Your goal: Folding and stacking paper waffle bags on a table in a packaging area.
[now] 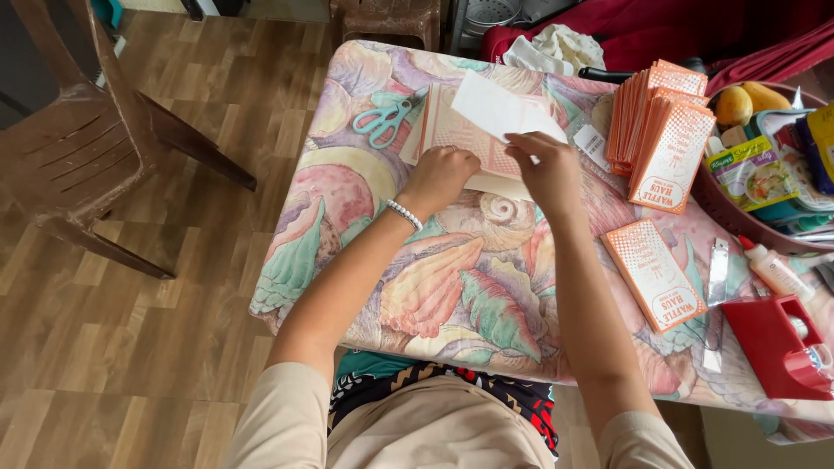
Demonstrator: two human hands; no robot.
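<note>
Pinching a thin white paper sheet [497,108] by its near edge, the right hand [547,169] lifts it toward twelve o'clock while the left hand [441,174], curled into a fist, pins the orange-printed flat paper bag [452,130] mid-table; light, floppy, probably easily creased.

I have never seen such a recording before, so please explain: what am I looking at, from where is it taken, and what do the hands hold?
There is no machine. A person wears one camera on the head, looking down at their own two bare hands over a table with a shell-patterned cloth. The left hand presses on a printed sheet. The right hand holds a white paper flap up in its fingers. Around them lie scissors, a stack of orange bags, one single bag, a glue bottle and a red tape dispenser.
</note>
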